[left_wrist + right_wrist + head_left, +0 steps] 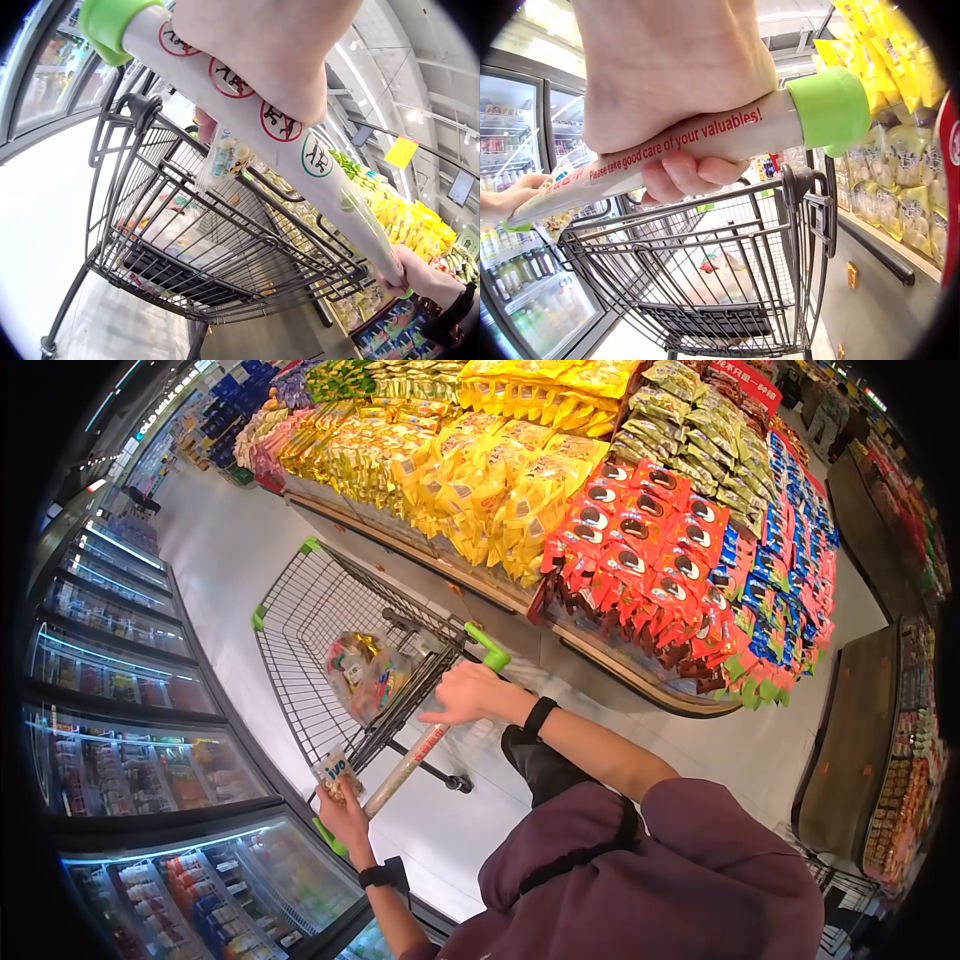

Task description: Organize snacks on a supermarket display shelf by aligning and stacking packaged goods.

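a: what is the right hand [675,82] doing?
b: it is wrapping tightly round the handle [705,142] of the cart [300,620], with the fingers curling underneath, just beside the green cap [829,109]. red print along the handle is reading "please take good care of your valuables!"
a: and the left hand [270,52]?
b: it is closing over the other end of the same handle. its fingers are also pinning a small packet [225,157] against the underside. the packet's blue lettering is coming out too blurred to read.
a: is anything else showing on that end?
b: round stickers are running along the handle, three red ones with a slash and one green.
a: where is the cart sitting?
b: it is sitting in an aisle, with chilled cabinets [120,760] on the person's left and a display of yellow packs [500,490] and red packs [640,550] on the right. a clear bag [365,675] of goods is lying in the basket.
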The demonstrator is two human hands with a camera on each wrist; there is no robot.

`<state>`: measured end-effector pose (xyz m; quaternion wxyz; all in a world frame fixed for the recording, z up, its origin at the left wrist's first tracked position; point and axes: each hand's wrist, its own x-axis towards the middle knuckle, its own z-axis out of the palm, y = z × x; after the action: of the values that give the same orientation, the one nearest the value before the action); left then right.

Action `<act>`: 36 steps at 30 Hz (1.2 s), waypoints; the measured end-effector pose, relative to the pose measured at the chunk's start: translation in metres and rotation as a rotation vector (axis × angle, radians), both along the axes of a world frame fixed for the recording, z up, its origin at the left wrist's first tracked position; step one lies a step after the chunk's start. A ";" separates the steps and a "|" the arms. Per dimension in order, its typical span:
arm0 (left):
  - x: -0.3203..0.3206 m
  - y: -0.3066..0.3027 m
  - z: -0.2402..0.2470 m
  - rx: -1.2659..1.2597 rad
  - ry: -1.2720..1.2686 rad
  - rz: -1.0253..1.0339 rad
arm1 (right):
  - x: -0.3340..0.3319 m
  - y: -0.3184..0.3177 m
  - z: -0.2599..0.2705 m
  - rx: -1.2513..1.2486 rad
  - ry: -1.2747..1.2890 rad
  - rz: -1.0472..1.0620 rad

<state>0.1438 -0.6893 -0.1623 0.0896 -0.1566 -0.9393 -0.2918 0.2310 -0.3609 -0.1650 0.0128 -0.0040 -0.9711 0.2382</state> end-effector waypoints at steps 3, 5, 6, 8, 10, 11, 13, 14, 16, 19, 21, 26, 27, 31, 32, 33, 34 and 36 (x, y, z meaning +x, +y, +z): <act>-0.045 0.012 -0.001 0.033 0.014 -0.013 | -0.043 0.012 0.004 0.009 0.021 0.020; -0.070 0.019 0.003 0.030 -0.002 -0.009 | -0.067 0.018 0.012 -0.015 -0.002 0.028; -0.083 0.023 0.002 -0.001 -0.027 0.015 | -0.082 0.023 0.011 -0.030 -0.025 0.045; -0.111 0.030 -0.003 0.011 -0.067 0.037 | -0.102 0.032 0.009 -0.033 0.004 0.109; -0.138 0.040 -0.010 -0.012 -0.033 0.075 | -0.125 0.044 0.008 -0.041 0.000 0.147; -0.151 0.040 -0.013 0.006 -0.029 0.074 | -0.137 0.047 0.007 -0.049 0.024 0.156; -0.168 0.049 -0.014 0.056 -0.025 0.085 | -0.158 0.058 0.005 -0.053 0.069 0.186; -0.179 0.053 -0.014 0.052 -0.027 0.087 | -0.168 0.062 0.004 -0.056 0.059 0.187; -0.197 0.062 -0.009 0.029 -0.029 0.071 | -0.187 0.068 0.009 -0.061 0.020 0.174; -0.230 0.073 -0.008 0.028 -0.025 0.052 | -0.219 0.074 0.011 -0.066 -0.040 0.132; -0.247 0.083 -0.008 0.062 -0.074 0.050 | -0.239 0.084 0.008 -0.058 -0.053 0.117; -0.305 0.094 -0.005 0.047 -0.114 0.012 | -0.288 0.096 0.012 -0.027 0.000 0.144; -0.312 0.097 -0.003 0.041 -0.126 0.015 | -0.298 0.099 0.014 -0.014 -0.007 0.143; -0.348 0.110 -0.001 0.049 -0.119 0.024 | -0.334 0.112 0.019 0.027 -0.062 0.146; -0.359 0.112 -0.005 0.060 -0.149 0.050 | -0.343 0.116 0.020 0.030 -0.078 0.144; -0.368 0.115 -0.007 0.074 -0.151 0.026 | -0.351 0.119 0.018 0.029 -0.051 0.121; -0.373 0.119 -0.005 0.084 -0.157 0.010 | -0.357 0.122 0.017 0.023 -0.028 0.106; -0.385 0.120 -0.005 0.090 -0.148 -0.015 | -0.369 0.125 0.015 0.012 -0.023 0.074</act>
<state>-0.2407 -0.5692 -0.1676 0.0249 -0.1373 -0.9281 -0.3451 -0.1377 -0.2364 -0.1495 -0.0071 0.0293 -0.9721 0.2325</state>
